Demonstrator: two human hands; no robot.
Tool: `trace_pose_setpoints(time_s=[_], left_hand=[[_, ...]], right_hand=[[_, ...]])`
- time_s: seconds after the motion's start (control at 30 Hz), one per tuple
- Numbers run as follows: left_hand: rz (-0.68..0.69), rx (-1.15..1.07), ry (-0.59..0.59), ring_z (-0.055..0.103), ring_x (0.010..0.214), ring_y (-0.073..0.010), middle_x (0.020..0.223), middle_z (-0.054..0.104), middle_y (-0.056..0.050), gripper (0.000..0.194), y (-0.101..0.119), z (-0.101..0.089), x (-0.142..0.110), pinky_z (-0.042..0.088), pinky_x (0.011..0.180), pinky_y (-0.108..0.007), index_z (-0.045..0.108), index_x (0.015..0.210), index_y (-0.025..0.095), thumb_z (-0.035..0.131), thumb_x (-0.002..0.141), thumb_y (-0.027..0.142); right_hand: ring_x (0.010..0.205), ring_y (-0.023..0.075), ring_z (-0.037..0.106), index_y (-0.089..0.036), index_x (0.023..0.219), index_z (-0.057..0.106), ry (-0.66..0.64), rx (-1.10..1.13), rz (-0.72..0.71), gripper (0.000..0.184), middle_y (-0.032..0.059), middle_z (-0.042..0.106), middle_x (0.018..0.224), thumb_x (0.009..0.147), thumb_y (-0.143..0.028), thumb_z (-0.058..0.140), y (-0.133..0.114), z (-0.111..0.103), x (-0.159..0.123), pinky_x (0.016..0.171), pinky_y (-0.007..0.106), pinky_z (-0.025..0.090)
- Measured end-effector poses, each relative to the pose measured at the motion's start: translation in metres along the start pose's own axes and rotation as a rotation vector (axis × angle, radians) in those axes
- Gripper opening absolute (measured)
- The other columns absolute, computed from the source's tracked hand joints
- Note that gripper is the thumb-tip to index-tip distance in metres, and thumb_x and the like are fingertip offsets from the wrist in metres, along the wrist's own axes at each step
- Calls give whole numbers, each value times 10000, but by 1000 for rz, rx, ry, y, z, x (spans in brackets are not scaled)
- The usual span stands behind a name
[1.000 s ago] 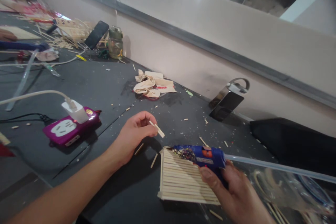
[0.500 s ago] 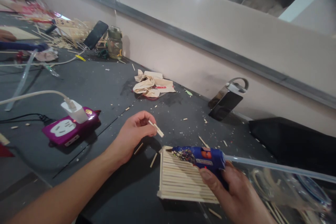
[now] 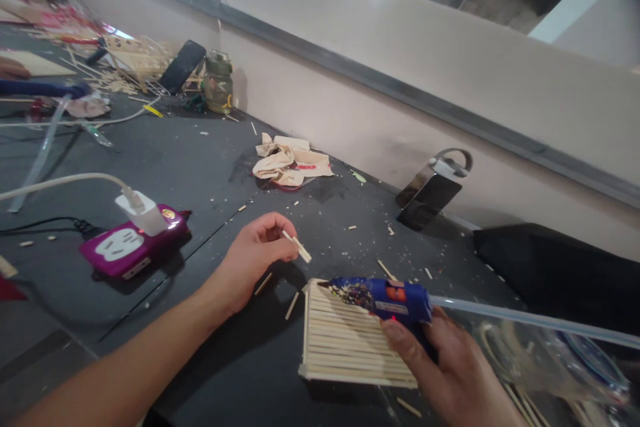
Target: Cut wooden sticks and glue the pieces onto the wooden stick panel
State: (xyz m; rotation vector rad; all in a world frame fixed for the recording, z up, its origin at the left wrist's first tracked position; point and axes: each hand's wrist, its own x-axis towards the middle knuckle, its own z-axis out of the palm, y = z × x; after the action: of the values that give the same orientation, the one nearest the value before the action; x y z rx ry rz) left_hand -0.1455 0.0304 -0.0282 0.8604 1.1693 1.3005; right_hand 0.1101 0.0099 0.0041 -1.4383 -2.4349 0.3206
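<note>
Between the thumb and fingers of my left hand (image 3: 261, 255) are short wooden sticks (image 3: 301, 248), pinched above the dark table. My right hand (image 3: 445, 360) is wrapped round the handle of a blue hot glue gun (image 3: 387, 295), and a long clear glue stick (image 3: 505, 317) runs out of its back. The gun's nozzle points left, at the upper left corner of a flat panel of wooden sticks (image 3: 345, 347) lying on the table; whether the tip touches it I cannot tell. Two loose stick pieces (image 3: 292, 305) lie between my left hand and the panel.
A purple power strip (image 3: 113, 250) with a white plug stands left. Crumpled beige paper (image 3: 283, 163) lies ahead. A phone (image 3: 429, 200) leans on a bottle near the wall, a black cloth item (image 3: 530, 267) is at right, and another person's hand (image 3: 13, 69) shows far left.
The glue gun has shifted very slightly to the right over the panel's corner. My left hand and the sticks in it look the same.
</note>
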Motion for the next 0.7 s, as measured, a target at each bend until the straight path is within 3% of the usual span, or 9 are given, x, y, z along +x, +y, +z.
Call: trace_pose_setpoints(time_s=[0.17,0.33,0.57,0.7], left_hand=[[3,2,7,529,611,-125,602,588,44,121,1,0,0,366,593,-247,573,722,198,611,624,138],[12,3,5,529,608,-124,596,587,45,122,0,0,0,371,591,-243,578,722,201,613,623,139],[-1,-9,4,524,585,-120,585,585,48,120,0,0,0,363,563,-238,574,714,205,614,622,140],[2,-2,5,529,597,-119,587,583,49,120,1,1,0,367,575,-238,575,713,202,614,623,134]], right_hand=[[878,260,699,-186,905,691,5,8,22,391,123,726,936,927,-458,412,4,3,-2,798,406,581],[899,255,694,-185,1058,657,-35,11,6,388,132,721,994,933,-463,416,6,5,-2,792,388,581],[764,236,693,-197,871,675,-39,17,3,382,105,712,808,929,-469,413,4,4,1,748,364,585],[780,245,696,-195,869,680,-22,11,16,387,118,718,858,923,-473,416,3,5,2,705,356,587]])
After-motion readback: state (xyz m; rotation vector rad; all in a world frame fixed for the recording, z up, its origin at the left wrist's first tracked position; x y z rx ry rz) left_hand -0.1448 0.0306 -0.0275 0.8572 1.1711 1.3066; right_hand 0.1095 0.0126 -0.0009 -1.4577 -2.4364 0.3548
